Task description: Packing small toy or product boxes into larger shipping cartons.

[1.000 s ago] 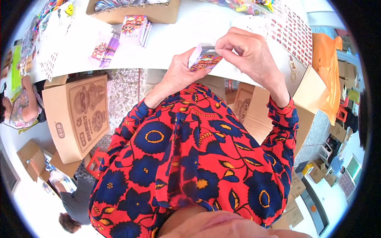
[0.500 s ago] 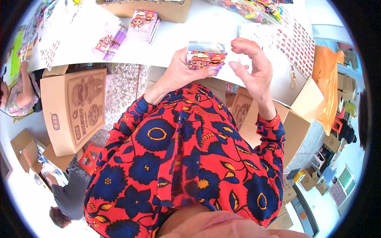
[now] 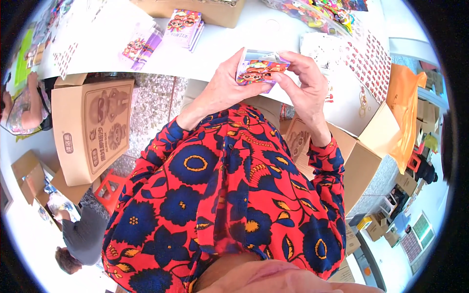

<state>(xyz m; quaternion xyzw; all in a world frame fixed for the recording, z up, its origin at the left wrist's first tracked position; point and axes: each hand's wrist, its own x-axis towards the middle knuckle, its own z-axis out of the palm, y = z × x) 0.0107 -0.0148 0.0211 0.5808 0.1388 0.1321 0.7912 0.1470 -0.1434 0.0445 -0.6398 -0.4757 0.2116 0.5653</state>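
A small printed paper box (image 3: 255, 77), purple with colourful cartoon characters, is held up over the table's near edge. Its top looks unclosed, with a pale inside showing. My left hand (image 3: 224, 80) wraps its left side, the thumb along the lower front. On the other side, my right hand (image 3: 309, 85) pinches the box's right top edge between thumb and fingers. A stack of flat purple printed cartons (image 3: 183, 28) lies beyond my left hand, and a fanned pile of similar cartons (image 3: 140, 49) is left of it.
Sticker sheets (image 3: 367, 61) cover the table's right side, below a clear bag of colourful small items (image 3: 317, 14). A cardboard box (image 3: 190, 10) stands at the back. Large cartons flank me, one at left (image 3: 93, 129) and one at right (image 3: 364, 156). Other people (image 3: 84, 234) are at left.
My right hand, apart from the box and spread half a second ago, has moved left and now grips its right edge. The box is tilted slightly more.
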